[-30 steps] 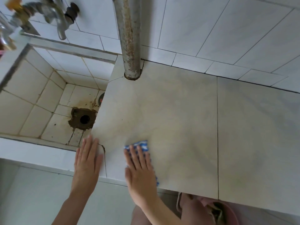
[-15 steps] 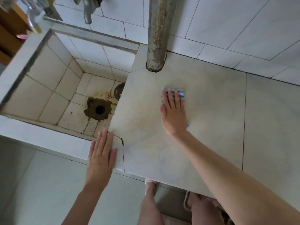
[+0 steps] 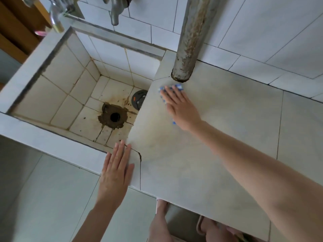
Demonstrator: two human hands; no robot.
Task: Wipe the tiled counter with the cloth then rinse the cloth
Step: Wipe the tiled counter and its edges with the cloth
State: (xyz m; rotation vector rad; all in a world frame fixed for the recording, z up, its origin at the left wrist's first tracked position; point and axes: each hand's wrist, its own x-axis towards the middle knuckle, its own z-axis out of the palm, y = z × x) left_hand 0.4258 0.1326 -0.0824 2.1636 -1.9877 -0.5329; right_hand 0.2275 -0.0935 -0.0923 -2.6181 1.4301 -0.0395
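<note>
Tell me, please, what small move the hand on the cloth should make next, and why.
Probably sweep the right hand and the blue-and-white cloth rightward along the back of the tiled counter. The cloth sits pressed flat at the foot of the rusty pipe, near the sink edge, and the wide stretch of counter to the right lies beyond it.

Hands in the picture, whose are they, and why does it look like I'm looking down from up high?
A person wears a camera on their head, so you see what they see, looking down. The right hand presses a blue and white cloth flat on the tiled counter, beside a rusty pipe. The left hand rests flat on the counter's corner. To the left is a tiled sink with a dirty drain hole, and a tap above it.
</note>
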